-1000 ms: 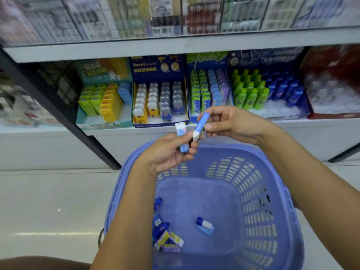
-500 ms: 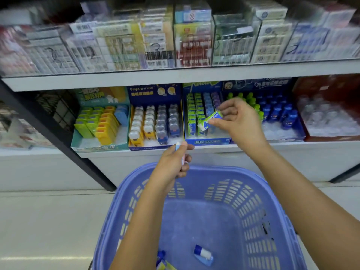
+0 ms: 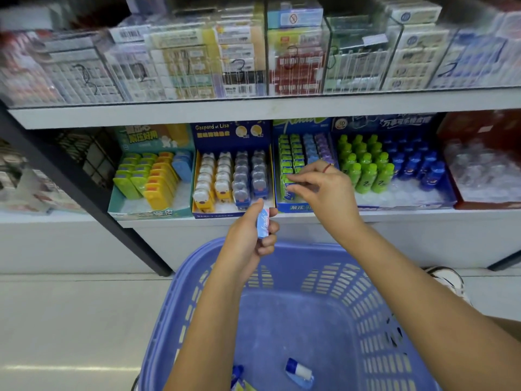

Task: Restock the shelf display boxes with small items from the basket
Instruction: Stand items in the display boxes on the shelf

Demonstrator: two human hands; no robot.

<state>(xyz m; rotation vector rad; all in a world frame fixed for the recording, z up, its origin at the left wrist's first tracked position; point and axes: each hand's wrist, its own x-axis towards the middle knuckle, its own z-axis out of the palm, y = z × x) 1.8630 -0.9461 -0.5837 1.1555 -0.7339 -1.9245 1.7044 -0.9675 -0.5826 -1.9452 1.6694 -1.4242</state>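
Observation:
A blue-purple plastic basket [image 3: 375, 320] stands below me in front of the shelf. On its floor lie a blue-and-white item [image 3: 300, 373] and a few more items [image 3: 239, 380] at the bottom edge. My left hand [image 3: 248, 238] grips a small blue-and-white item [image 3: 263, 227] upright above the basket's far rim. My right hand [image 3: 321, 193] reaches into the blue display box [image 3: 296, 207] with green, blue and purple rows. Its thumb and forefinger pinch a green-labelled item [image 3: 287, 187] at the front of the green row.
On the same shelf stand a teal box of yellow and green items [image 3: 152, 179], a dark-blue box of animal-shaped items [image 3: 231, 179], a box of green and blue bottles [image 3: 389, 167] and a red box [image 3: 485, 165]. Packs fill the upper shelf [image 3: 253, 111]. A black post [image 3: 84, 193] slants at left.
My right hand has carried its item from above the basket up into the blue display box's green row. My left hand rose slightly with its item. The view tilted upward.

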